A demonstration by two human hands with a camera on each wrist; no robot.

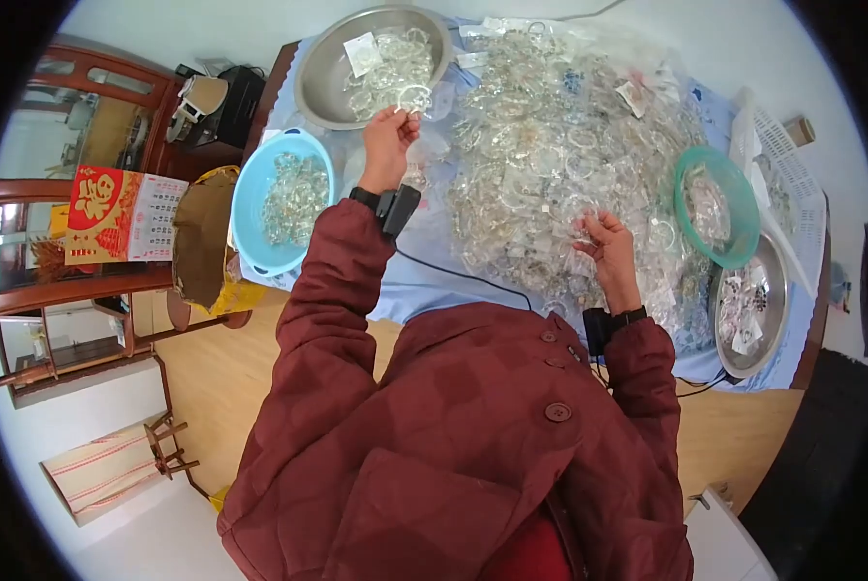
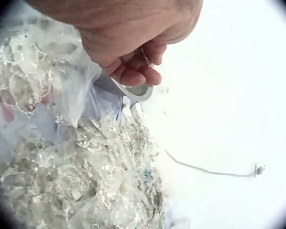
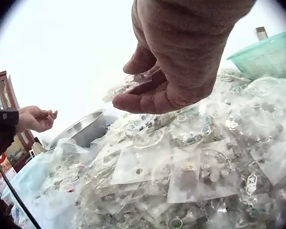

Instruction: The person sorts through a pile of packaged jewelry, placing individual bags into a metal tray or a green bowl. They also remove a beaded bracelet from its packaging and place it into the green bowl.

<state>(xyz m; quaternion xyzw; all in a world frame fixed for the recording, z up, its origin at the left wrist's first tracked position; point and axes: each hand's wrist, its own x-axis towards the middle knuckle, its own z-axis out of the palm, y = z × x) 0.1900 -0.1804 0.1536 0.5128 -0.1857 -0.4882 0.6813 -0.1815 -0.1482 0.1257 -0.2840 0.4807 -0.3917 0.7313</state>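
My left hand [image 1: 387, 145] is over the near rim of a large steel basin [image 1: 320, 73], fingers curled in a pinch. At its fingertips shows a pale ring-shaped bracelet [image 1: 415, 98] in a clear bag; in the left wrist view a thin glint shows between thumb and fingers [image 2: 128, 76]. My right hand [image 1: 610, 254] is above the near part of a big heap of bagged jewelry [image 1: 550, 145]. Between its thumb and fingers it pinches a small clear bag of jewelry [image 3: 128, 87], partly hidden by the fingers in the right wrist view.
A light blue basin [image 1: 243, 198] of bagged pieces stands at the left. At the right are a green basket [image 1: 684, 198], a smaller steel bowl [image 1: 781, 290] and a white basket [image 1: 773, 136]. A black cable [image 1: 463, 274] runs across the blue tablecloth [image 1: 410, 295].
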